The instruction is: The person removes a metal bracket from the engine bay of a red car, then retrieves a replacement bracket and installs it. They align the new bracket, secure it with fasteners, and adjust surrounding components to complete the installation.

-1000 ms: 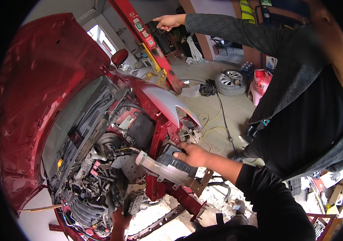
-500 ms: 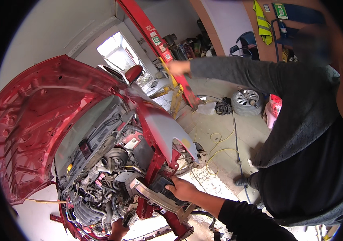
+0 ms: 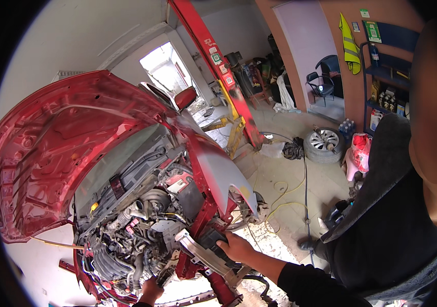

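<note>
My right hand [image 3: 237, 249] is closed on a black plastic part [image 3: 211, 239], its thumb lying over the near edge. Beside that part runs a pale metal beam [image 3: 200, 252], slanting across the front corner of a red car. Lower and farther left, my left hand [image 3: 151, 289] reaches up from the bottom edge, closed on a dark box-shaped part [image 3: 166, 277]; its fingertips are partly hidden. Between and beyond my hands lies the exposed engine [image 3: 126, 245], full of hoses and wiring. The red bonnet [image 3: 60, 148] stands raised on the left.
Close on my right stands another person in dark clothes [image 3: 392, 235]. Behind the grey-patched fender [image 3: 221, 176] rises a red lift post [image 3: 218, 66]. A wheel [image 3: 324, 145], a yellow hose [image 3: 285, 204] and a pink stool [image 3: 352, 166] are on the floor.
The other person's arm, stretched toward the lift post before, has drawn back to the right edge. My view has shifted a little; both my hands keep their places on the car parts.
</note>
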Demonstrator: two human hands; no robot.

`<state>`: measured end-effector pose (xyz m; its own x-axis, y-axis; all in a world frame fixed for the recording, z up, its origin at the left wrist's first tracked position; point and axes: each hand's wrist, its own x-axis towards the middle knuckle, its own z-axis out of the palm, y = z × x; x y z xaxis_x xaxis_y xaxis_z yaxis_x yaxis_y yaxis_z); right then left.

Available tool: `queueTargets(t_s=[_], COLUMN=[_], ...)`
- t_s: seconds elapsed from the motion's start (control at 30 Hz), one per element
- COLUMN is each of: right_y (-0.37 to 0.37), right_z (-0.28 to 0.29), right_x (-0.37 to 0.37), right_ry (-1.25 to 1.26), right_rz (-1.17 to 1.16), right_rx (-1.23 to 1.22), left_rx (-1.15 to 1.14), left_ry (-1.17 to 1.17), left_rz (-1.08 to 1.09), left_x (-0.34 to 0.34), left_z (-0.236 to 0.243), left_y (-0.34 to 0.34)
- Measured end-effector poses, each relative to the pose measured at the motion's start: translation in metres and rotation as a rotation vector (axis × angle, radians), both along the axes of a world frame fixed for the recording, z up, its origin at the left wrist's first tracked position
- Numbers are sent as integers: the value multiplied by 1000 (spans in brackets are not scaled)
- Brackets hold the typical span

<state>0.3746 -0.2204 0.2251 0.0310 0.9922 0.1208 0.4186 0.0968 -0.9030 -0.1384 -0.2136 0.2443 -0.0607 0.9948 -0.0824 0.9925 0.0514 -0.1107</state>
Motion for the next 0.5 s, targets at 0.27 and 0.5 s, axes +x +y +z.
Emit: queueTargets(t_s=[0.27, 0.5], right_y=[-8, -8], right_z=[9, 8], right_x=[0, 3], right_ry=[-45, -91], right_rz=[-18, 0], right_rx=[107, 40], left_rx=[24, 50], left_ry=[-9, -104], left_rz=[53, 82], left_x=[-2, -1], left_z=[-11, -19], left_y=[1, 2])
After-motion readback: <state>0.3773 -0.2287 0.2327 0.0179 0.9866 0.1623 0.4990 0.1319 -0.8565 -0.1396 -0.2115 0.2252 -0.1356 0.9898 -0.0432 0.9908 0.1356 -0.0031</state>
